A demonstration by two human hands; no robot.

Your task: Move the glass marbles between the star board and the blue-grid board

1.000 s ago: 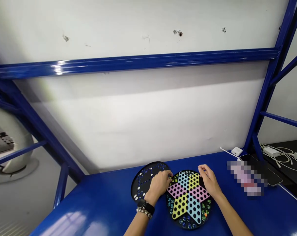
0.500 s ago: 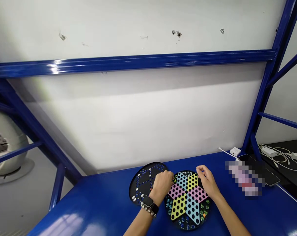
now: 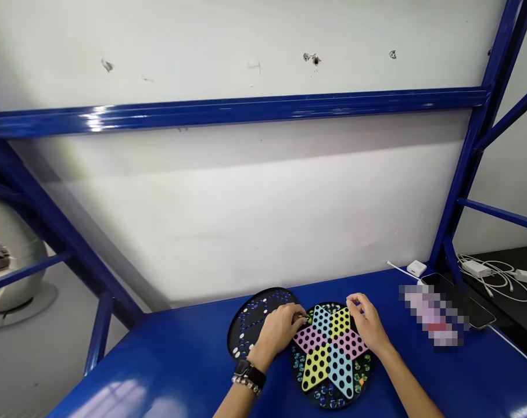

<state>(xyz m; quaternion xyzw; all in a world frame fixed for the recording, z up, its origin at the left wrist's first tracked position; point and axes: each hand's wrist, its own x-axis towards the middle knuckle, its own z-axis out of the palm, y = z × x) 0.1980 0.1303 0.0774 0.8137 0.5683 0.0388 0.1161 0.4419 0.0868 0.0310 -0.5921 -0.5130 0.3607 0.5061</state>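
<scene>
Grip: 2 hands (image 3: 278, 338) (image 3: 368, 325) at 1 Chinese checkers board (image 3: 316, 368).

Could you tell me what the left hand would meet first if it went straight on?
The left hand would likely meet the greenish marble at its fingertips, beside the blue point of the Chinese checkers board; depth is unclear, so they may touch.

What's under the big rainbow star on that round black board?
Small glass marbles lie around the points of the multicoloured star, on the round black board. Whatever lies under the star itself is covered, so it cannot be seen.
</scene>
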